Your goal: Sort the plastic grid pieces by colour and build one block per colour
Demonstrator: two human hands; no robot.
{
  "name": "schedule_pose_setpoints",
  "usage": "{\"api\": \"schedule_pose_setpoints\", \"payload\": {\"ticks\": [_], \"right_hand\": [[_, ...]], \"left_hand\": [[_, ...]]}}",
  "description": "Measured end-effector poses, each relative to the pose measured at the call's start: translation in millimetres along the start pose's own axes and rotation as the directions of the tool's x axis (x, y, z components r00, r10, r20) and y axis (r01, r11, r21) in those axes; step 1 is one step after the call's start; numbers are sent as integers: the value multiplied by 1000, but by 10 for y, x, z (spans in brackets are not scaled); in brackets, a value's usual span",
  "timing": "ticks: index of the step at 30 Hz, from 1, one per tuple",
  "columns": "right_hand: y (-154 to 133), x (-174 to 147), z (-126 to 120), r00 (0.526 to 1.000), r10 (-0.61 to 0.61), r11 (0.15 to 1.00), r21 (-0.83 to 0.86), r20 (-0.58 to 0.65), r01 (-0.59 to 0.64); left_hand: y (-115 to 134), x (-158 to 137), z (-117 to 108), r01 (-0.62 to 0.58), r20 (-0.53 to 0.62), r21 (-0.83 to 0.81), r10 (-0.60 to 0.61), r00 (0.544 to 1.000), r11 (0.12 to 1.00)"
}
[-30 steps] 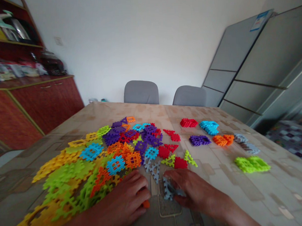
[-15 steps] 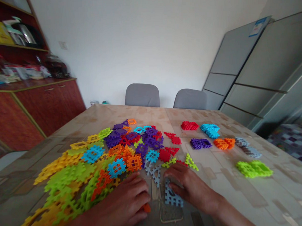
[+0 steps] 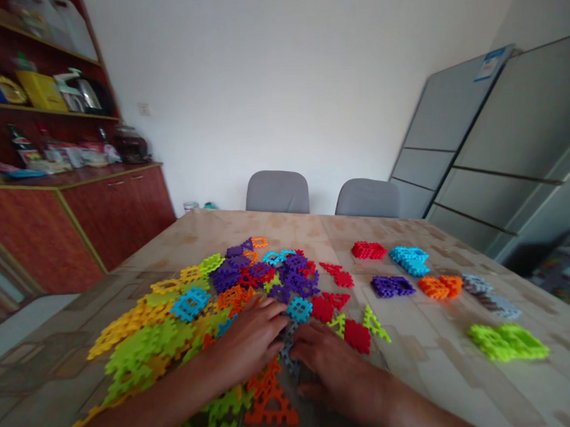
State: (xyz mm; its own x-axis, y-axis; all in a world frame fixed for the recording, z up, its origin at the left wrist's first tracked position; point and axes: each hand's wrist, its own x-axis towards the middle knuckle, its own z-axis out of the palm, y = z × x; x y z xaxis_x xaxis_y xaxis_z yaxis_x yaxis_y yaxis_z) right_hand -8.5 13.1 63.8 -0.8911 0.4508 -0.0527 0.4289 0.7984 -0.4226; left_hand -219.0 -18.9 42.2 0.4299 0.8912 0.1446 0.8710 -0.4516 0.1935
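My left hand (image 3: 259,328) reaches over the pile of plastic interlocking building pieces, fingers stretched forward and slightly bent beside a light blue window piece (image 3: 299,309). Close on its right, my right hand (image 3: 326,356) curls its fingers over grey building pieces (image 3: 288,352), mostly hidden between the two hands. Below the left hand lies an orange triangle piece (image 3: 271,403). A red square piece (image 3: 357,336) and a green triangle piece (image 3: 375,325) are just right of my right hand. Purple pieces (image 3: 292,279) lie ahead of both hands.
Yellow pieces (image 3: 124,321) and green pieces (image 3: 149,342) spread over the left of the table (image 3: 443,383). Sorted stacks stand at the right: red (image 3: 368,250), light blue (image 3: 410,259), purple (image 3: 392,286), orange (image 3: 440,287), grey (image 3: 491,294) and green (image 3: 508,341). Two grey chairs (image 3: 277,192) are behind.
Both hands have moved forward and closer together over the grey pieces. The orange triangle and the red square now show uncovered. The view has shifted slightly left and up.
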Motion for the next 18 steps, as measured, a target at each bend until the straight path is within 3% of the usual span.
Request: {"api": "schedule_pose_setpoints", "payload": {"ticks": [5,9,18], "right_hand": [[-21,50,35,988,149,986,-71,-29,-150],[-130,89,0,974,223,969,-116,39,-218],[-62,95,-14,990,136,990,19,24,-137]], "left_hand": [[-50,83,-10,51,18,36,-52,998,998],[-63,55,-20,59,45,32,-60,997,998],[-23,-147,23,77,73,-28,-74,995,997]]}}
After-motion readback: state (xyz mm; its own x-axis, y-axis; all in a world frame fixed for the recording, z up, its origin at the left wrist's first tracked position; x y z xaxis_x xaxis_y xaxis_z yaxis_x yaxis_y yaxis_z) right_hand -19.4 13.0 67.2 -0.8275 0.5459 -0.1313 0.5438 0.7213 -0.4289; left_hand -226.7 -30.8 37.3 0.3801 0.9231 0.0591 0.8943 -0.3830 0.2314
